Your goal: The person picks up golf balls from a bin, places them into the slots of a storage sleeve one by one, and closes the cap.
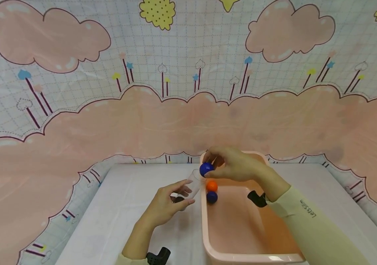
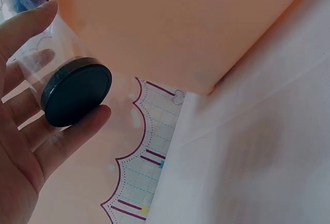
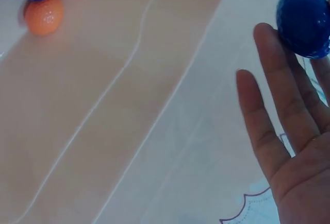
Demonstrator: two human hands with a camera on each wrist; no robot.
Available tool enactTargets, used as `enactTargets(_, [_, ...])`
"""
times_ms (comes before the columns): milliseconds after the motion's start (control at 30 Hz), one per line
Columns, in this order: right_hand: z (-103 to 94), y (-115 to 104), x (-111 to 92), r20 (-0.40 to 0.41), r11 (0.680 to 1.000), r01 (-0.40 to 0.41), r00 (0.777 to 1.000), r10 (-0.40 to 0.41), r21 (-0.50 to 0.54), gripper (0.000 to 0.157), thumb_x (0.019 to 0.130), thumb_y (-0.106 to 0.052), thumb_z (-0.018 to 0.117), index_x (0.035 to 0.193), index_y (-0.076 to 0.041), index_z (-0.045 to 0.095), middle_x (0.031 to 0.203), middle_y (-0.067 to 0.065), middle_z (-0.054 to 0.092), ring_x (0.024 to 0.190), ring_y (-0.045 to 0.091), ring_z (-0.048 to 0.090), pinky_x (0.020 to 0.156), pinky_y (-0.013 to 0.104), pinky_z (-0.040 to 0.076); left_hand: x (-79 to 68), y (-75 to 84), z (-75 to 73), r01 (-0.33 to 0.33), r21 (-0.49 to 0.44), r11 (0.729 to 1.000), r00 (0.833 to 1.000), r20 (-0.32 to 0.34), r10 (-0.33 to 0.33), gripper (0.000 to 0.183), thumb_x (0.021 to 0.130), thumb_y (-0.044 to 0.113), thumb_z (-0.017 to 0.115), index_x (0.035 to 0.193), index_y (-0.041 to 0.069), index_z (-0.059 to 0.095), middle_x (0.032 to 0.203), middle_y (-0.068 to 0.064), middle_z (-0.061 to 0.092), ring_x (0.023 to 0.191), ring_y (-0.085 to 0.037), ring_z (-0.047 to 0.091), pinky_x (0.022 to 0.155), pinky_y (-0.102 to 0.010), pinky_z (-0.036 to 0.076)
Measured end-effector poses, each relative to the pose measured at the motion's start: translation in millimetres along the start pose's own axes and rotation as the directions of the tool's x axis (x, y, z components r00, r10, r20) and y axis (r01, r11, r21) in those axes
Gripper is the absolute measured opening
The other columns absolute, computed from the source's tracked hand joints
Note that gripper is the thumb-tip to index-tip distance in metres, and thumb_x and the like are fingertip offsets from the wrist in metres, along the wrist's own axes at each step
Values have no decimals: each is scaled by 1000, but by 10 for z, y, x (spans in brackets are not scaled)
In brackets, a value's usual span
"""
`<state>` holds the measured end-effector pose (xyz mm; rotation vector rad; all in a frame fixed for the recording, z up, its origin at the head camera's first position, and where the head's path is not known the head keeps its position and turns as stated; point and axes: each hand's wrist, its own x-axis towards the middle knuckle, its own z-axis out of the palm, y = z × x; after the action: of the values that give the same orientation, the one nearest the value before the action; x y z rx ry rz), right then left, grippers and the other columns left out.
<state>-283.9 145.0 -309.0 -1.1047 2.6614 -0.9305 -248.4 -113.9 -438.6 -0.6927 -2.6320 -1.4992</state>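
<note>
My left hand grips a clear plastic tube, tilted with its mouth up toward the right. A black cap closes the tube's lower end, as the left wrist view shows. My right hand pinches a dark blue ball between thumb and fingers, right at the tube's mouth. In the right wrist view the blue ball sits at the fingertips. Below this hand, an orange ball and another blue ball lie side by side in the pink bin.
The pink bin stands on a white-covered table, right of the left hand. Behind the table hangs a patterned cloth with clouds. Each wrist wears a black camera mount.
</note>
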Motion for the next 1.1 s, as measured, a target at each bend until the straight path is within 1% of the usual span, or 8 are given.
enactTargets(167, [32,-9,7,5,999,6,1000,-6,32,37,83,-39,75,113,-27,58,104,-9,62,96,11,62,87,31,54,11,18,-3,-1,6,1000,1000,2,1,54,80,53,72,130,46,53,105,12,69,101,-18,67,81,-26,54])
enactTargets(233, [46,-9,11,-2,1000,12,1000,-12,22,38,83,-39,76,114,-26,58,104,-9,62,95,10,62,87,30,54,13,23,-5,-4,8,1000,1000,2,4,53,80,53,72,130,45,53,105,14,69,101,-18,67,81,-26,54])
enactTargets(300, [63,-6,14,-5,1000,14,1000,-14,18,39,82,-40,76,114,-27,58,103,-10,62,94,9,62,87,29,54,12,26,-8,-7,14,1000,1000,2,7,54,80,52,72,130,44,54,105,12,69,101,-18,67,81,-26,54])
enactTargets(400, [91,0,16,-6,1000,13,1000,-13,12,39,83,-41,75,116,-28,59,104,-11,61,94,7,62,86,27,54,7,28,-12,-4,19,1000,1000,6,4,54,81,52,73,131,43,54,107,7,70,99,-15,66,81,-26,54])
enactTargets(500, [119,9,22,-4,1000,12,1000,-11,14,39,83,-42,75,116,-30,59,105,-12,61,94,7,62,84,25,54,6,28,-15,-2,25,1000,1000,12,1,53,81,52,72,130,45,53,108,4,70,98,-11,66,80,-26,54])
enactTargets(700, [152,15,44,-5,999,37,999,-37,5,39,83,-41,75,116,-29,60,107,-13,60,95,6,62,84,26,55,11,19,-20,-5,16,1000,1000,17,4,53,81,52,72,130,46,52,109,3,70,99,-13,66,81,-27,54])
enactTargets(900, [159,1,60,0,999,53,999,-53,6,37,84,-42,74,116,-30,61,107,-13,61,94,5,62,85,25,54,12,-2,-27,-7,6,1000,1000,17,7,54,81,52,72,131,46,52,106,9,70,99,-13,66,81,-26,54])
enactTargets(1100, [156,-16,63,-1,999,50,999,-50,-1,38,84,-40,74,117,-28,62,108,-12,61,95,5,62,85,23,54,15,-19,-31,-10,-9,1000,1000,18,10,54,81,52,72,131,45,52,109,1,71,100,-16,66,81,-25,54])
